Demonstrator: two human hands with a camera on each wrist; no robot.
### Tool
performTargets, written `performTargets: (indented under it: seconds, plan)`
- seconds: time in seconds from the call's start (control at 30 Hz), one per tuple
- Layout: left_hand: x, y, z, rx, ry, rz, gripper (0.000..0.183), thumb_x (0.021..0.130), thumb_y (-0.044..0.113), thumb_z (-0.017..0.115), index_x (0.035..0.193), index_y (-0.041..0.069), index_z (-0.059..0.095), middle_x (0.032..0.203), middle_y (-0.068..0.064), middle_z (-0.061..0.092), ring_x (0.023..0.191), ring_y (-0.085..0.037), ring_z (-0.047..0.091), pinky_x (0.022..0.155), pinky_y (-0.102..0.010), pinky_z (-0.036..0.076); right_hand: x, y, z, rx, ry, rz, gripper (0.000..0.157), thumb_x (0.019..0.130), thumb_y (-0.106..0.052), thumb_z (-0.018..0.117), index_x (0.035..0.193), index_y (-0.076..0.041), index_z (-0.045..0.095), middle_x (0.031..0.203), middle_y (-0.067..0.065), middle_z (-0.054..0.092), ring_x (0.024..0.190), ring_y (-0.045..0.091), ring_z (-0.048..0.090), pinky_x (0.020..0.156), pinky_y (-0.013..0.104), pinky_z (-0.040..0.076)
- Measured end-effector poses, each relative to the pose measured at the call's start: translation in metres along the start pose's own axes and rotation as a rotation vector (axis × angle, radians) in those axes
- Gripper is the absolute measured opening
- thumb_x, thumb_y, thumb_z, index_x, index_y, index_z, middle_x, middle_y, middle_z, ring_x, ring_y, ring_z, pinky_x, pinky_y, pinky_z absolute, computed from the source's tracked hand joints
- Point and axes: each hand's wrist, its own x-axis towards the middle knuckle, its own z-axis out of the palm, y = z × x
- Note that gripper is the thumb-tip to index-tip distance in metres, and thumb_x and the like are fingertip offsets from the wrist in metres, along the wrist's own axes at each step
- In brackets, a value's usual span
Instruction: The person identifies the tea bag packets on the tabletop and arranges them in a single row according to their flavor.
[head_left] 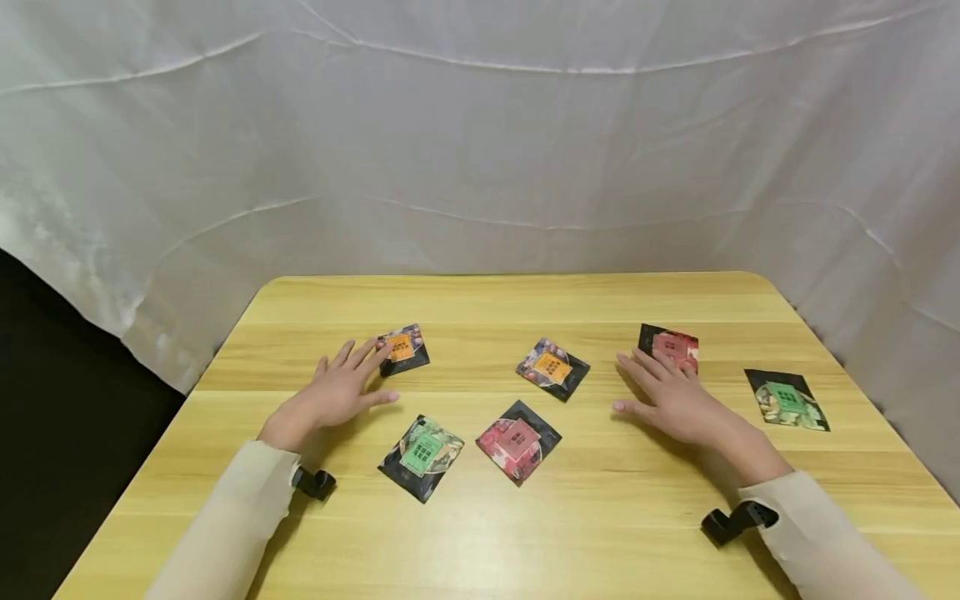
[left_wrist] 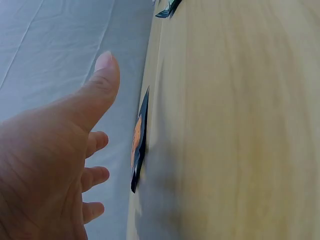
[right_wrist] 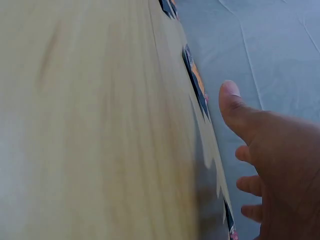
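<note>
Flat square sachets with black edges and coloured labels lie spread on the table. My left hand [head_left: 337, 394], fingers spread, hovers at the far left, its fingertips overlapping an orange-labelled sachet [head_left: 408, 357] in the head view. That sachet [left_wrist: 140, 137] appears edge-on beyond the thumb in the left wrist view. On the other side, my right hand [head_left: 678, 404] extends its fingers over the near part of a red-labelled sachet [head_left: 681, 343]. Neither hand holds anything. Between the hands lie a second orange sachet [head_left: 552, 368], a green one [head_left: 422, 454] and another red one [head_left: 519, 442].
A second green sachet [head_left: 787, 398] lies near the right edge, beyond my right hand. The wooden table [head_left: 480, 542] meets a white cloth [head_left: 480, 150] hanging behind it. Black wrist cameras [head_left: 738, 521] sit at both sleeve cuffs. A dark area borders the table's left side.
</note>
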Motion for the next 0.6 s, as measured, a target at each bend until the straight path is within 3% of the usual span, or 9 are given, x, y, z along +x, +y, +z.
performTargets:
  seconds: [0.2, 0.6]
  plan:
    - [0.004, 0.001, -0.003, -0.002, 0.016, 0.023, 0.093, 0.090, 0.072, 0.043, 0.159, 0.015, 0.017, 0.162, -0.017, 0.012, 0.145, -0.047, 0.004, 0.105, -0.076, 0.007, 0.002, 0.003, 0.002, 0.034, 0.035, -0.068, 0.077, 0.098, -0.054, 0.051, 0.155, -0.007, 0.029, 0.155, 0.027, 0.024, 0.141, 0.049, 0.018, 0.111, 0.065, 0.016]
    - [0.013, -0.004, -0.006, -0.071, 0.046, 0.058, 0.083, 0.095, 0.062, 0.048, 0.158, 0.015, 0.020, 0.159, -0.021, 0.019, 0.143, -0.049, 0.011, 0.106, -0.074, 0.013, 0.018, -0.002, 0.000, 0.054, 0.048, -0.100, 0.077, 0.096, -0.056, 0.052, 0.154, -0.011, 0.032, 0.154, 0.020, 0.032, 0.140, 0.045, 0.026, 0.109, 0.065, 0.025]
